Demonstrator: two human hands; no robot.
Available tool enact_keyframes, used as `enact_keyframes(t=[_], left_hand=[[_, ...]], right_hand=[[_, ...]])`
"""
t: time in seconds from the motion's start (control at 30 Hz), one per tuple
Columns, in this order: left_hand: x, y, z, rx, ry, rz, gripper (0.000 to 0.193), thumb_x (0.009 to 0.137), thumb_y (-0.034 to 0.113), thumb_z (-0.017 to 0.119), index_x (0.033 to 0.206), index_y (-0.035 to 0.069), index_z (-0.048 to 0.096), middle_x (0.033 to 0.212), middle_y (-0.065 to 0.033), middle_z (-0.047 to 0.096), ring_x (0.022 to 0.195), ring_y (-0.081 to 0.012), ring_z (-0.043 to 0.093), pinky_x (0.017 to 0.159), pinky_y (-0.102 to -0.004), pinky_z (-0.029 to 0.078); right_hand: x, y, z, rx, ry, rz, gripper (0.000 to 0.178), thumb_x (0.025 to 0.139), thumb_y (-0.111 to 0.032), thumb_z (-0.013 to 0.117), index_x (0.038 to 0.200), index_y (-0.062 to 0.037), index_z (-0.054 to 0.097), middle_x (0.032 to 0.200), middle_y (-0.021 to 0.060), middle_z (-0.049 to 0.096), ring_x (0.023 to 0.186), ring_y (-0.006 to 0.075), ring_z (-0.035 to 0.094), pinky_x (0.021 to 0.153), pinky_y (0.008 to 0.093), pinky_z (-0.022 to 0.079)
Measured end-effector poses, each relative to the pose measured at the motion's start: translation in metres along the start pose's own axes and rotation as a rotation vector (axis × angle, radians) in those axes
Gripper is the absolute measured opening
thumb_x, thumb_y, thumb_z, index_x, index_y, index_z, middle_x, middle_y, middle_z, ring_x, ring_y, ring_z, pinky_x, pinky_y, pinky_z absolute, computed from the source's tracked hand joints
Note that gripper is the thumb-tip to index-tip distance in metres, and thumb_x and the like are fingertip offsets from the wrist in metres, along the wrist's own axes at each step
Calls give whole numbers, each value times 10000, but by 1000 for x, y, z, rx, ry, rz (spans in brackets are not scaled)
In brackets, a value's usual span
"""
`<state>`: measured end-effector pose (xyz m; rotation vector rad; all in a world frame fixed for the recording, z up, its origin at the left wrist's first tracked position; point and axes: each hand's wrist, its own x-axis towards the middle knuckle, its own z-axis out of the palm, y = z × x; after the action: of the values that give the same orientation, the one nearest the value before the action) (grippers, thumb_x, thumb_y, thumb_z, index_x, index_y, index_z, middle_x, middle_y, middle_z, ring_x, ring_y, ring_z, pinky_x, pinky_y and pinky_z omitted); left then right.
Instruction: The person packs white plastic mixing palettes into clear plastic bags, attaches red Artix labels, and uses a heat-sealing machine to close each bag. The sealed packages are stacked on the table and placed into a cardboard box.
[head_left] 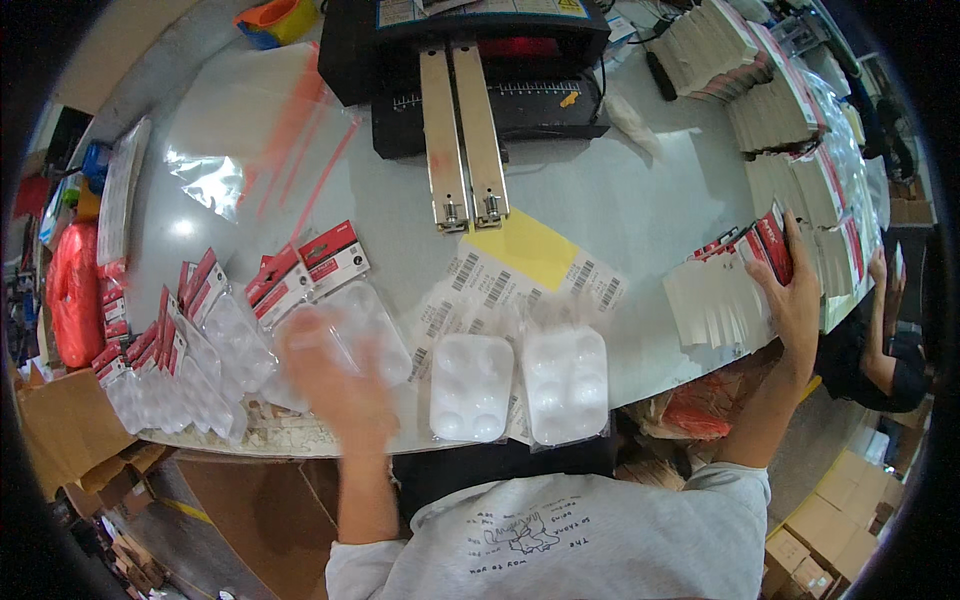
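Note:
My right hand closes its thumb and fingers round the end of a fanned row of red-and-white header cards at the table's right side. Smeared by motion, my left hand is over a white palette in a clear bag with a red header card; its fingers cannot be made out. Two more white palettes with round wells, a left one and a right one, lie side by side in clear bags at the front edge. Several carded palettes overlap at the left.
A black machine with two metal bars stands at the back. Barcode label sheets lie before it, and clear bags with red strips to its left. Card stacks line the right side; another person's arm shows beyond.

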<state>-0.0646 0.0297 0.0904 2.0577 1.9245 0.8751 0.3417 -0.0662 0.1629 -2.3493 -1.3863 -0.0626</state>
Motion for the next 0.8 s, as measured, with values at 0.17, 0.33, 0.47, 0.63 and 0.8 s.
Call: enact_keyframes(t=[0.17,0.33,0.47,0.63,0.8], left_hand=[[-62,54,64,-249,-426,162,175,791,183,674,866,66,567,1075,-112,506,1005,-300,477,857,-406,374],[-55,56,48,-708,-447,0,99,848,92,621,859,61,527,879,-83,556,861,-179,534,798,-307,410],[-49,53,7,-1362,-658,-566,109,941,61,508,1011,30,430,929,-88,681,685,-12,500,637,-161,402],[-49,51,-15,-1135,-762,-510,170,925,88,567,1045,-29,589,853,-70,702,686,-6,536,626,-158,422],[-48,46,-10,-1059,-639,-452,135,914,95,585,945,-25,639,794,-34,694,613,1,494,541,-157,389]], right_hand=[[-1,21,10,-8,-44,30,759,688,-392,789,1300,-44,504,1008,168,666,894,219,647,849,332,475],[0,-34,-4,-47,74,256,585,640,-391,820,1054,-16,644,843,96,674,762,168,633,738,294,495],[-33,-97,-2,474,9,47,469,703,-334,785,1020,-19,643,831,90,672,751,145,630,712,273,492],[-41,-158,54,681,-715,-251,305,724,-190,778,924,10,665,687,56,637,597,76,518,565,233,442],[-40,-171,69,764,-784,-123,245,733,-189,775,830,9,667,606,56,596,541,71,487,509,241,404]])
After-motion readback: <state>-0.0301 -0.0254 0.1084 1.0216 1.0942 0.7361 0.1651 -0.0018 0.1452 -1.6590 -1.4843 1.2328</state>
